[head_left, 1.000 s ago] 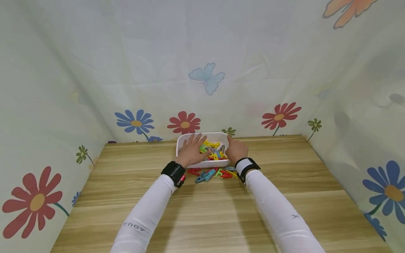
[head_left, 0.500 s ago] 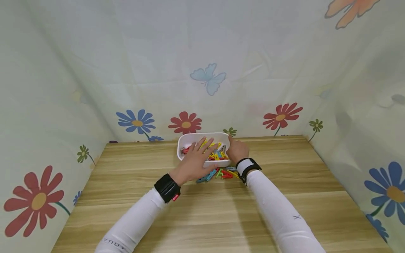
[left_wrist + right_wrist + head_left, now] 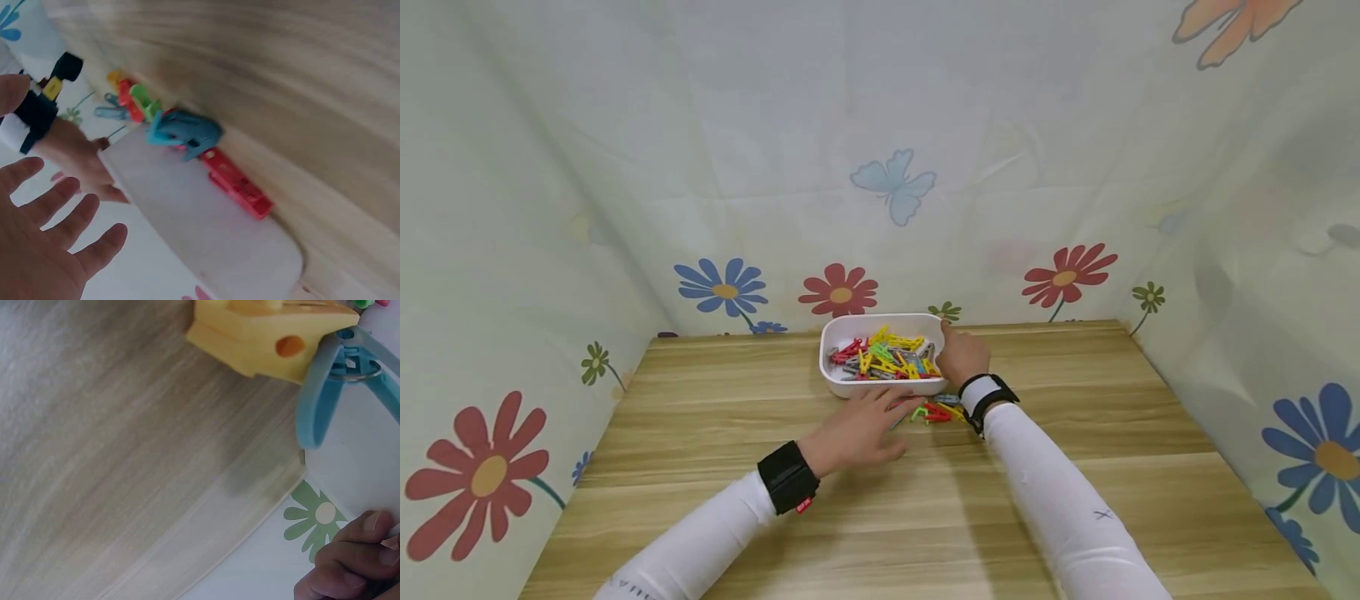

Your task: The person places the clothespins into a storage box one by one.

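A white plastic tub (image 3: 831, 382) holds a heap of colourful clothespins (image 3: 887, 358). My right hand (image 3: 964, 358) grips the tub's right end, thumb at the rim; in the right wrist view its fingers (image 3: 337, 565) are curled against the wall. My left hand (image 3: 861, 429) is just in front of the tub, over the loose clothespins, with fingers spread and nothing held. The left wrist view shows a red clothespin (image 3: 237, 184) and a blue clothespin (image 3: 187, 132) lying along the tub's outer wall. A yellow clothespin (image 3: 262, 337) and another blue clothespin (image 3: 320, 394) appear close in the right wrist view.
More loose clothespins, among them a red one (image 3: 937, 412) and a light green one (image 3: 919, 412), lie by the tub's front right. The wood-grain table (image 3: 1075, 500) meets a flower-print cloth backdrop (image 3: 760, 208) right behind the tub, with cloth on both sides.
My left hand has drawn back from inside the tub toward me, down to the front of it, uncovering the clothespins inside. The right hand stays at the tub's right end.
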{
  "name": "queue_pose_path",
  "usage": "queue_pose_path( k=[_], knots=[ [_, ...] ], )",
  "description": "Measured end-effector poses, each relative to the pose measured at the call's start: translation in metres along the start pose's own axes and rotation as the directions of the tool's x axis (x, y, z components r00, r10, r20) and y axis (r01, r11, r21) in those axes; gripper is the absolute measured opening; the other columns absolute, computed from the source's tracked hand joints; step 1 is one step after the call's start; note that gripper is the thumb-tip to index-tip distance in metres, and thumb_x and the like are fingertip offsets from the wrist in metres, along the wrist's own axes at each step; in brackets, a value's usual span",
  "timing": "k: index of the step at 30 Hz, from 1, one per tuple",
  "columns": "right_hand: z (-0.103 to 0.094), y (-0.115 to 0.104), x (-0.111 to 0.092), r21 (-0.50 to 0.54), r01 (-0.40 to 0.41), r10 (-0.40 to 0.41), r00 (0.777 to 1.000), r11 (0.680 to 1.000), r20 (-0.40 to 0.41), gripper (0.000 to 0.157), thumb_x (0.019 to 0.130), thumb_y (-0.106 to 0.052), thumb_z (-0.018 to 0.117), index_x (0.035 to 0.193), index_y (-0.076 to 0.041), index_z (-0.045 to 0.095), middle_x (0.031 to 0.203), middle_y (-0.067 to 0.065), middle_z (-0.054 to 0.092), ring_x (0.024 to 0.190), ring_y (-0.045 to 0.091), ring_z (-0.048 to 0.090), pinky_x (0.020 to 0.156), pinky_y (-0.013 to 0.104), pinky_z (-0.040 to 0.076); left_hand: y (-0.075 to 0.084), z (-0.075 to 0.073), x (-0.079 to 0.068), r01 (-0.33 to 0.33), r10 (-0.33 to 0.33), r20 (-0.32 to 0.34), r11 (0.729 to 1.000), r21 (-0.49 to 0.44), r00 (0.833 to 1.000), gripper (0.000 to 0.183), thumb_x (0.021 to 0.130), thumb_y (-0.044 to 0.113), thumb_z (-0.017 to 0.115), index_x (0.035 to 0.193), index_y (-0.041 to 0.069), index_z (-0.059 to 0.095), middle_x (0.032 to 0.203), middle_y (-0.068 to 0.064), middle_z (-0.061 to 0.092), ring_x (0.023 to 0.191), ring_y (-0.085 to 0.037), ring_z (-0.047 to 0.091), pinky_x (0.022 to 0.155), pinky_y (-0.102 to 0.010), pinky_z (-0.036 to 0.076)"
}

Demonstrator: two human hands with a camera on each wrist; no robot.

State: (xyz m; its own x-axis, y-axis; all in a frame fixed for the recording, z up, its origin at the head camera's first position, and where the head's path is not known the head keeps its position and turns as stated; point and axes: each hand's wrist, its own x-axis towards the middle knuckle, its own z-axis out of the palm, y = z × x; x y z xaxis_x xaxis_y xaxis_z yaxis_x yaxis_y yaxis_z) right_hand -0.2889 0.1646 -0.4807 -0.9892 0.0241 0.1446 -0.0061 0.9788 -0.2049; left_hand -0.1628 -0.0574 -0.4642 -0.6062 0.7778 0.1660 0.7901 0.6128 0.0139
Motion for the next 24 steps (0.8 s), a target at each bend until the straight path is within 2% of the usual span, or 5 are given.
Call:
queue_pose_path(
  k=[4,7,11,16,24],
  knots=[
    [-0.001,0.000,0.000,-0.006,0.000,0.000,1.000,1.000,0.003,0.068,0.083,-0.018,0.067,0.148,-0.016,0.046,0.088,0.019,0.072,0.060,0.027,0.060,0.047,0.040,0.045,-0.002,0.018,-0.007,0.002,-0.001,0.072,1.000,-0.015,0.997,0.070,0.093,0.045,0.062,0.153,0.021,0.035,0.158,-0.007,0.035,0.146,-0.029,0.033,0.116,-0.050,0.031],
    [-0.002,0.000,-0.001,-0.009,0.006,-0.006,1.000,1.000,0.002,0.068,0.083,-0.018,0.066,0.147,-0.017,0.046,0.087,0.019,0.072,0.061,0.028,0.061,0.048,0.041,0.046,-0.003,0.030,-0.012,-0.004,0.007,0.088,1.000,-0.028,0.996,0.068,0.094,0.038,0.063,0.153,0.018,0.036,0.159,-0.011,0.033,0.147,-0.034,0.031,0.117,-0.051,0.030],
    [-0.001,0.000,0.000,-0.004,0.005,-0.004,1.000,1.000,0.010,0.068,0.083,-0.017,0.065,0.148,-0.018,0.045,0.078,0.017,0.069,0.057,0.026,0.058,0.045,0.038,0.043,-0.004,0.035,-0.015,0.019,-0.016,0.112,0.999,-0.030,0.994,0.063,0.094,0.029,0.065,0.150,0.016,0.041,0.159,-0.014,0.034,0.145,-0.038,0.034,0.113,-0.052,0.036],
    [0.000,0.000,0.001,0.005,-0.001,0.001,1.000,1.000,0.013,0.067,0.084,-0.017,0.065,0.149,-0.018,0.045,0.074,0.015,0.067,0.054,0.024,0.055,0.044,0.036,0.040,-0.005,0.034,-0.016,0.049,-0.044,0.126,0.998,-0.036,0.991,0.056,0.095,0.027,0.065,0.147,0.017,0.047,0.156,-0.016,0.036,0.141,-0.038,0.039,0.106,-0.053,0.043],
    [0.000,0.001,0.000,0.004,-0.004,0.004,1.000,1.000,0.004,0.068,0.084,-0.017,0.066,0.148,-0.017,0.045,0.074,0.015,0.067,0.055,0.024,0.055,0.045,0.036,0.040,-0.004,0.040,-0.015,0.074,-0.076,0.121,0.997,0.021,0.990,0.032,0.099,0.028,0.058,0.130,0.022,0.063,0.124,-0.006,0.058,0.117,-0.025,0.055,0.086,-0.043,0.055]
  ],
)
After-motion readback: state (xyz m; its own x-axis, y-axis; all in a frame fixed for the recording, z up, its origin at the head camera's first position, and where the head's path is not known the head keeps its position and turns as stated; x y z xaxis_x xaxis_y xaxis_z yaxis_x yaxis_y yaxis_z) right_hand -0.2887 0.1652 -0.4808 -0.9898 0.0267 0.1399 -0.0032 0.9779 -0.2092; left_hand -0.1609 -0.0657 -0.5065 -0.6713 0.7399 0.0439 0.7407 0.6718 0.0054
